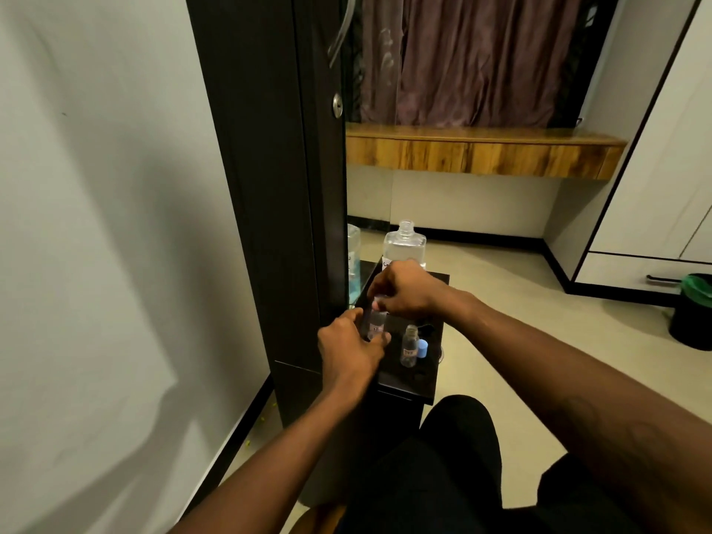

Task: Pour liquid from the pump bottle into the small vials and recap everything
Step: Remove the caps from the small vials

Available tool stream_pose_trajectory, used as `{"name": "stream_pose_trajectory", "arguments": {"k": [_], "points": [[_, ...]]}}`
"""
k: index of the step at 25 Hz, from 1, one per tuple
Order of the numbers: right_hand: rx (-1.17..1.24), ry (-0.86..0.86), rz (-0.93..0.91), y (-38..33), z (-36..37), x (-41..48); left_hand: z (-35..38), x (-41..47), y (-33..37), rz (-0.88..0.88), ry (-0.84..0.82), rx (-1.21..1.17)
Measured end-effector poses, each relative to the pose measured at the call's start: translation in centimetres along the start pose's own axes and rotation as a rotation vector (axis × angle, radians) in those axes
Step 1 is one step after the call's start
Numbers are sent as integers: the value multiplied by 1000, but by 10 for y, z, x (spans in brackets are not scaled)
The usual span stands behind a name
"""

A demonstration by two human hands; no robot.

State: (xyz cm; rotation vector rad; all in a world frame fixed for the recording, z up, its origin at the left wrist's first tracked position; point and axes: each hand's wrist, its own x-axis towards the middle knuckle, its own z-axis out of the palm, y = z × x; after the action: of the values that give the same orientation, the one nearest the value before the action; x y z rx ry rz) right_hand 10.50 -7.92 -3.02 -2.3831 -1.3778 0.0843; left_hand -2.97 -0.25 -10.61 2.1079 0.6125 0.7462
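I see clear, glossy plastic or glass in the big bottle [404, 244], the held vial [375, 327] and the standing vial [409, 346], with a smooth matt blue plastic cap [422, 348] beside the latter. The small table [402, 377] under them is black and glossy, and the shelf [481, 152] above is polished, grained wood. Upper centre, a shiny metal handle [341, 36] sits on a dark matt door [262, 148], next to a soft cloth curtain [481, 59].

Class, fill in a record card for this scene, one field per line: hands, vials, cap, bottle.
left hand: grips vial body
right hand: pinches that vial's top
second vial: upright, uncapped, right of first
blue cap: on table, beside second vial
bottle: behind hands, neck open
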Motion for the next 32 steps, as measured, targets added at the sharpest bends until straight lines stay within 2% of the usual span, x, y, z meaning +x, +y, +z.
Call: {"name": "stream_pose_trajectory", "arguments": {"k": [6,10,14,16,22,29,32], "points": [[204,175,-3,0,-90,-39,-8,14,63,192,150,-120],[320,247,10,2,-138,-67,-6,17,108,362,165,-105],[425,261,29,8,-166,-89,-2,13,140,436,189,-146],[406,274,31,8,-174,-97,-1,12,149,465,195,-158],[146,274,42,8,-177,-102,-1,9,156,493,173,-75],[217,24,-60,5,-181,-102,-9,8,150,456,120,-95],[206,177,52,-2,-173,-97,-8,8,149,489,130,-97]]}}
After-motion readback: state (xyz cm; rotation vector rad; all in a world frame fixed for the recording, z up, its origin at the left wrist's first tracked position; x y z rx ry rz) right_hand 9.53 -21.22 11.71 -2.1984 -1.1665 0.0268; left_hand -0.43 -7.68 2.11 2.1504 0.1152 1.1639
